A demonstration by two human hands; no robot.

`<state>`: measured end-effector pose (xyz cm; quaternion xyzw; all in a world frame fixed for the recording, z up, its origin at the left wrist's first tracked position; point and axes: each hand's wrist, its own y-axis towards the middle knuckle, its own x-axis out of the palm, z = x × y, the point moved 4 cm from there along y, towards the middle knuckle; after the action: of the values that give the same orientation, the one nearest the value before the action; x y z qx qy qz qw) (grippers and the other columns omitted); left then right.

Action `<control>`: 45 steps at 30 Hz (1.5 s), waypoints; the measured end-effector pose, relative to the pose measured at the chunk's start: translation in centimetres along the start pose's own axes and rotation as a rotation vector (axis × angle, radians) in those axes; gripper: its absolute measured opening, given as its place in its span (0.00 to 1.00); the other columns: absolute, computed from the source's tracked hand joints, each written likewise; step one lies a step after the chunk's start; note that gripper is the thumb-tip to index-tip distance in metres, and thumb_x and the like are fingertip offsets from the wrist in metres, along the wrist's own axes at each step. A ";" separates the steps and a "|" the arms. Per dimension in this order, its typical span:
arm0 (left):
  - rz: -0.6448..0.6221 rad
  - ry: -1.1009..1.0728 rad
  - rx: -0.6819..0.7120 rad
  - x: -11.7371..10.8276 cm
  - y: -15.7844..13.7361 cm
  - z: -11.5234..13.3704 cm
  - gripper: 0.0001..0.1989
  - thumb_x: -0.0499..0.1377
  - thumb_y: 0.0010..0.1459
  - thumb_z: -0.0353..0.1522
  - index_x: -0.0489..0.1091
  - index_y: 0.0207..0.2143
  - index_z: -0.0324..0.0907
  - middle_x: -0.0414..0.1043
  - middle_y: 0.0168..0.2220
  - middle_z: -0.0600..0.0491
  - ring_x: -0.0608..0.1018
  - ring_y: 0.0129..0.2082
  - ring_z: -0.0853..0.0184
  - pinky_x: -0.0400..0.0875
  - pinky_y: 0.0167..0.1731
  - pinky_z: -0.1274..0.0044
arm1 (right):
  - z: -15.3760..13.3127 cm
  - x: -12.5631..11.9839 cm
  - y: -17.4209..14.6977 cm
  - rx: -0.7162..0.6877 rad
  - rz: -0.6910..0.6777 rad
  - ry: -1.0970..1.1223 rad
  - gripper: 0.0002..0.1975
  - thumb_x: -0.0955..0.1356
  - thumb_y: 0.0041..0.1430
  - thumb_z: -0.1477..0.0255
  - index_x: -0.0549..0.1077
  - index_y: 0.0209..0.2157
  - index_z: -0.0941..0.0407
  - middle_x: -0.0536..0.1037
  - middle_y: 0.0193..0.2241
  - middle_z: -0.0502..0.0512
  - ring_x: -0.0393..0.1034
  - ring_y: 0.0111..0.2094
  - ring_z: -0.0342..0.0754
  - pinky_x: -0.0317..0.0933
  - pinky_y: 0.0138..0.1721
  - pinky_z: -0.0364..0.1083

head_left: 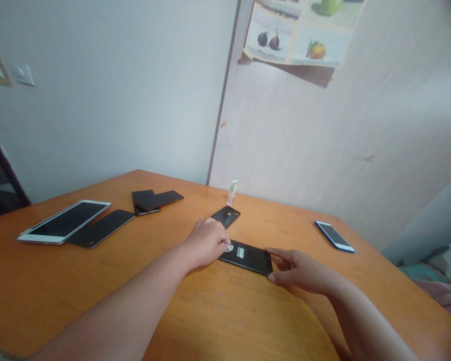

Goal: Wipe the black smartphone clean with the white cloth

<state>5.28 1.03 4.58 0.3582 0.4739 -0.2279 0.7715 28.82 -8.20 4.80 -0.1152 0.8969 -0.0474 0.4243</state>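
A black phone (256,259) lies flat on the wooden table in front of me, with a small white patch near its middle. My left hand (206,242) is closed on a small white wipe (228,247) and presses it against the phone's left end. At the other end, my right hand (302,269) grips the phone between thumb and fingers along its short edge. Just beyond my left hand lies a dark phone back cover (230,214) with a cutout near its far end, partly hidden by that hand. Behind it stands a small clear spray bottle (232,193).
To the left on the table (195,321) are a white tablet (65,220), a large dark phone (104,228) touching it, and two overlapping black phones (161,199). A blue-edged phone (334,236) lies at the right. Walls rise behind the table.
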 end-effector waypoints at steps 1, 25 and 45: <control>-0.025 -0.027 0.046 0.1 0.0 0.5 0.06 0.62 0.52 0.34 0.80 0.33 0.51 0.78 0.37 0.54 0.72 0.44 0.61 0.61 0.48 0.70 | 0.0 0.0 0.0 0.001 0.002 -0.002 0.34 0.73 0.45 0.64 0.69 0.57 0.47 0.77 0.50 0.50 0.71 0.50 0.60 0.61 0.53 0.55; -0.093 -0.112 0.056 -0.4 -0.1 0.5 0.04 0.63 0.51 0.33 0.79 0.30 0.47 0.78 0.37 0.53 0.74 0.43 0.62 0.64 0.45 0.74 | -0.4 0.0 -0.1 -0.042 -0.019 0.027 0.33 0.72 0.46 0.64 0.69 0.57 0.46 0.77 0.49 0.49 0.71 0.49 0.58 0.62 0.52 0.54; -0.075 -0.165 0.092 1.5 0.5 0.0 0.06 0.61 0.54 0.34 0.77 0.34 0.46 0.76 0.38 0.53 0.73 0.42 0.63 0.65 0.44 0.75 | -0.2 -0.1 0.0 -0.022 0.019 -0.016 0.33 0.73 0.44 0.64 0.70 0.56 0.46 0.79 0.47 0.49 0.72 0.47 0.59 0.64 0.49 0.54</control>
<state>6.30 1.32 3.37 0.3553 0.4110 -0.3068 0.7815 28.73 -8.21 4.98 -0.1117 0.8950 -0.0324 0.4307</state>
